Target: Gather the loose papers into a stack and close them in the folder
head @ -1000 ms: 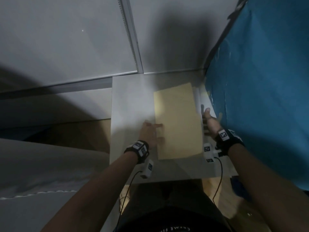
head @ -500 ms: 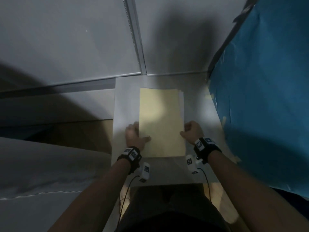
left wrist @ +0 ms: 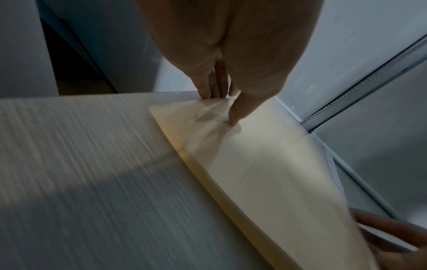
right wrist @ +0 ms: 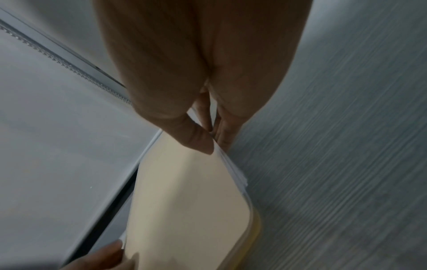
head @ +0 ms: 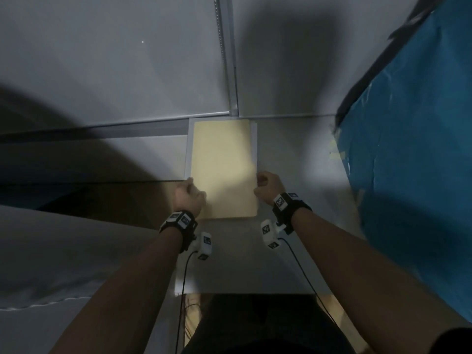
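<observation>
A closed tan folder lies lengthwise on the pale table, near its far left corner. White paper edges stick out along the folder's right side. My left hand pinches the folder's left edge near the front, thumb on the cover and fingers underneath. In the left wrist view that left hand holds the corner of the folder. My right hand pinches the right edge. The right wrist view shows this right hand with its thumb on the folder, beside the white sheets.
A blue sheet-covered wall rises on the right of the table. A grey wall with a metal strip stands behind it. Left of the table is a dark gap. Wrist camera cables hang by the front edge.
The folder was turned square and moved left and farther away. My left hand went from lying on the cover to pinching its edge. My right hand curled onto the right edge.
</observation>
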